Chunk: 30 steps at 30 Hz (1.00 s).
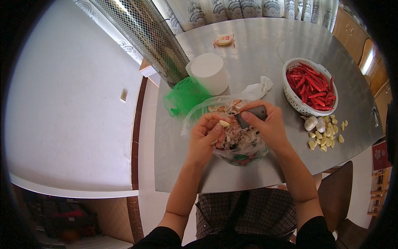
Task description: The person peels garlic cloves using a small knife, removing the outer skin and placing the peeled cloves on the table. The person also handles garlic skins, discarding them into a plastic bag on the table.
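Observation:
Between the thumb and fingers of my left hand [205,134] is a peeled, cream-coloured garlic clove [224,123]. My right hand [268,123] grips a dark grey rectangular blade [254,115], its near end close to the clove. Both hands hover over a clear plastic bag [230,152] that holds papery garlic skins [241,135]. To the right, peeled garlic cloves [326,137] lie loose on the metal table beside garlic bulbs [310,123] that still have their skins.
A white perforated basket [293,99] of red chilli peppers [312,85] stands at the right on the metal table [255,46]. At the left are a green plastic bag [186,96], a white paper roll [207,67] and a tall mesh cylinder [149,37]. A small wrapped packet [224,40] lies farther back.

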### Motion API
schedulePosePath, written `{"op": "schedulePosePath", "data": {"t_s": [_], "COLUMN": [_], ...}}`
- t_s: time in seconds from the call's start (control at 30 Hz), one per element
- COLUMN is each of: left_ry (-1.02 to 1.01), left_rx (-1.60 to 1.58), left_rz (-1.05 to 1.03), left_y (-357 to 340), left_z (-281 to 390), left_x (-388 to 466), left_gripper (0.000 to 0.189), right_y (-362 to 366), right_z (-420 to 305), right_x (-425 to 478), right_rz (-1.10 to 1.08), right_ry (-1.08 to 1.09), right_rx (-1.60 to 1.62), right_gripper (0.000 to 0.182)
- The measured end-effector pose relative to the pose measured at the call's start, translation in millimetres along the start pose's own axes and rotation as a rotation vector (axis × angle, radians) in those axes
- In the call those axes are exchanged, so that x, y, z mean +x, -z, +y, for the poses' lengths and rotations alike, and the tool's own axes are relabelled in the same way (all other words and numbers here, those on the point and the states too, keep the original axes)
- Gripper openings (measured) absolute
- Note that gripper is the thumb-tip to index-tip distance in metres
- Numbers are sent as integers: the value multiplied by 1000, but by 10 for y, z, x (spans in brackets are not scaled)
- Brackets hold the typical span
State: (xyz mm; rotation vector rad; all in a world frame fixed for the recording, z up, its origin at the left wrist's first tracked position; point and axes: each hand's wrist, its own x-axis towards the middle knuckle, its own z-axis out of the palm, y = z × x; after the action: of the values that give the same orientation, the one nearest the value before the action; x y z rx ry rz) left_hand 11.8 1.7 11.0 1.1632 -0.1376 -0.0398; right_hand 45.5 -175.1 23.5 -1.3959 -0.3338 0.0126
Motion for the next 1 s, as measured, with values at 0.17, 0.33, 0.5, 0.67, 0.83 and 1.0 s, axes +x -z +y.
{"op": "schedulePosePath", "data": {"t_s": [0.17, 0.33, 0.5, 0.67, 0.83, 1.0], "left_ry": [45, -57, -130, -165, -137, -117], "left_rx": [-140, 49, 256, 338, 367, 165], "left_rz": [-26, 44, 68, 74, 65, -4], "left_y": [13, 17, -8, 10, 0, 5], "left_z": [-7, -32, -12, -30, -16, -7], "left_x": [6, 16, -7, -10, -19, 6], "left_gripper": [17, 16, 16, 16, 15, 8], "right_y": [7, -1, -22, -26, -8, -8], "right_z": [28, 7, 23, 27, 16, 7], "right_x": [35, -3, -8, -10, -13, -7], "right_rz": [-101, -168, -141, -141, -122, -53], "right_ry": [114, 9, 29, 16, -3, -2], "right_rx": [51, 19, -44, -55, -60, -36], "right_gripper": [12, 12, 11, 10, 12, 12]}}
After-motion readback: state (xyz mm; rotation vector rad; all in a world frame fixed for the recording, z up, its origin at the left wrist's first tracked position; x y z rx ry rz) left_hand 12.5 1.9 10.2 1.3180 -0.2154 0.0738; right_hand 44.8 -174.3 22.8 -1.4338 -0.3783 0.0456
